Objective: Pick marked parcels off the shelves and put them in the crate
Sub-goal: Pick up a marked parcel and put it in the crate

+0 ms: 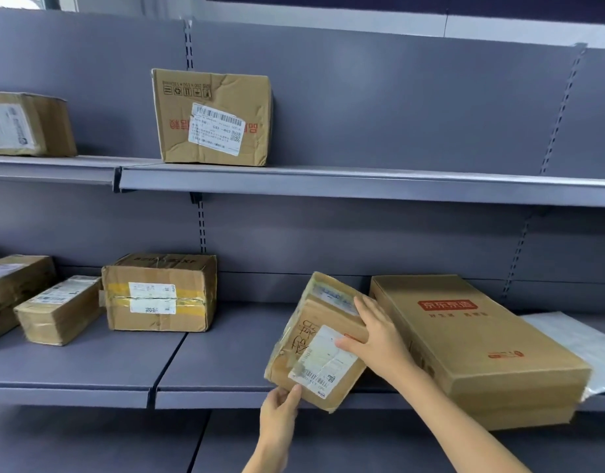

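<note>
At the lower shelf's (226, 394) front edge, the tilted parcel (316, 339) was gripped by both hands, right hand (376, 332) curled over its side, left hand (280, 411) pinching the bottom corner, likely to read the label (323, 360)

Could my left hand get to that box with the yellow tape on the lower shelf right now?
Probably not yet: the left hand is holding the tilted parcel. The shelf between it and the yellow-taped box looks bare.
</note>
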Demonstrator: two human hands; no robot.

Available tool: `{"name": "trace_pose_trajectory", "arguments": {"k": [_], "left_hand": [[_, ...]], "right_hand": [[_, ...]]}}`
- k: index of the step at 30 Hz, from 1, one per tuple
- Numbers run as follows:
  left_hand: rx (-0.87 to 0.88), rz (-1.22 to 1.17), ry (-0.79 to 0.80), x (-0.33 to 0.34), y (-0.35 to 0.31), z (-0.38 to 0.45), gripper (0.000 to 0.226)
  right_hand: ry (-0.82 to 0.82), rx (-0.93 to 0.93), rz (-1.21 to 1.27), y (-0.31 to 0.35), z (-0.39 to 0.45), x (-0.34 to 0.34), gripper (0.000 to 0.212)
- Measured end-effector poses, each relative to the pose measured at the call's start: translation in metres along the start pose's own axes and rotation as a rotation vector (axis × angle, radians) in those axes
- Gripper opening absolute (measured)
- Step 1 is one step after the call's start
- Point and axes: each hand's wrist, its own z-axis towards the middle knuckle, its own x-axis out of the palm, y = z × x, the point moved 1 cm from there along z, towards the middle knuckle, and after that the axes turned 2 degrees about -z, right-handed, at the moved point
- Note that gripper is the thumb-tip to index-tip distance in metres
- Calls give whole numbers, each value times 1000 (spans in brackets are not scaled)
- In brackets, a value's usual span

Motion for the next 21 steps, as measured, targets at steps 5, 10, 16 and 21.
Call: {"name": "trace_pose_trajectory", "arguments": {"k": [5,10,16,21], "left_hand": [[255,3,42,-12,-53,-17,38],[436,104,147,-31,-99,-33,65],[445,158,114,-74,-109,-40,79],[402,115,77,-112,-97,-55,79]], "right_hand": [[-89,169,402,-12,-23,9,65],[-41,223,508,3,-40,40,34],[-25,216,670,36,-54,68,25],[-28,214,807,58,-77,90,30]]}}
